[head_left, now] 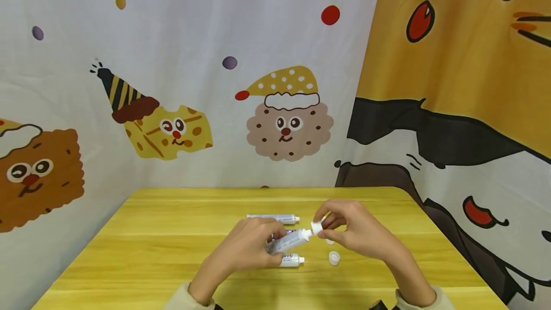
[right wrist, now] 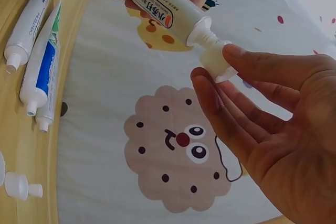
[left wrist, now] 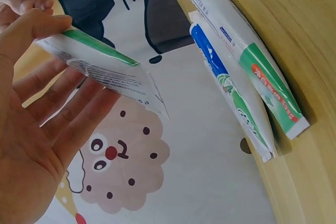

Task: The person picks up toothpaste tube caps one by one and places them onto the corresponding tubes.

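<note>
My left hand [head_left: 247, 245] grips a white toothpaste tube [head_left: 289, 241] above the table, its threaded nozzle pointing right. In the left wrist view the tube's flat crimped end shows a green stripe and small print, with the thumb on top and fingers beneath. My right hand [head_left: 355, 226] pinches a white screw cap [right wrist: 215, 60] between thumb and fingertips. The cap sits right at the end of the nozzle, and screw threads [right wrist: 205, 38] show between cap and tube shoulder in the right wrist view.
Uncapped toothpaste tubes lie below: one at the back [head_left: 273, 218], a blue-and-green one [right wrist: 44, 74], and one in front [head_left: 292, 260]. Loose white caps, one [head_left: 334, 258] in plain sight, lie right of them. A cartoon-print curtain [head_left: 172, 37] hangs behind the wooden table [head_left: 129, 252].
</note>
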Action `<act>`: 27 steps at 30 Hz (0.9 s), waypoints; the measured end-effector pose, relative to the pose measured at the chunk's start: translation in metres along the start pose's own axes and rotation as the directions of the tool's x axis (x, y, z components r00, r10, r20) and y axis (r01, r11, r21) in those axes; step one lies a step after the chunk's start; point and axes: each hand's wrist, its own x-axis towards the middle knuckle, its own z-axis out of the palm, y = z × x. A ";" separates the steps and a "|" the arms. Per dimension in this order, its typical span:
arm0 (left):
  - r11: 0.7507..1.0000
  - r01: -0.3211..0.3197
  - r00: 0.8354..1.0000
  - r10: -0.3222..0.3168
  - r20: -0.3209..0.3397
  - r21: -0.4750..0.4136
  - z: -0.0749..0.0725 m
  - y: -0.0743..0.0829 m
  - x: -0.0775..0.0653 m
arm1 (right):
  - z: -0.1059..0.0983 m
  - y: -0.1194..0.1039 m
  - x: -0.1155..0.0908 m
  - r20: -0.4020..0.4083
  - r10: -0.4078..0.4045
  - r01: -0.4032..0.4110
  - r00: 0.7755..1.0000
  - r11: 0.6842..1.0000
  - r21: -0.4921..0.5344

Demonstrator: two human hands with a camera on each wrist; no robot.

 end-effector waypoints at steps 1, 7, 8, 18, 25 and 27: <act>1.000 -0.004 1.000 0.004 0.001 0.000 0.000 0.001 0.000 | 0.001 0.000 0.000 0.003 -0.004 0.004 1.000 1.000 0.002; 1.000 -0.015 1.000 0.015 0.009 0.011 0.003 0.005 -0.001 | 0.005 0.000 -0.003 0.024 -0.017 0.017 1.000 1.000 -0.002; 1.000 -0.016 1.000 0.016 0.010 0.012 0.003 0.005 -0.001 | 0.005 -0.001 -0.004 0.026 -0.017 0.017 1.000 1.000 -0.010; 0.999 -0.031 0.999 0.031 0.007 0.042 0.004 0.009 -0.001 | -0.001 -0.007 -0.004 0.071 -0.008 0.014 0.997 0.996 -0.083; 0.998 -0.022 1.000 0.021 0.009 0.061 0.001 0.013 -0.001 | -0.002 -0.011 -0.004 0.082 -0.008 0.015 0.997 0.996 -0.084; 0.997 -0.019 1.000 0.019 0.005 0.068 0.000 0.013 -0.002 | -0.002 -0.011 -0.004 0.080 -0.019 0.026 0.997 0.995 -0.095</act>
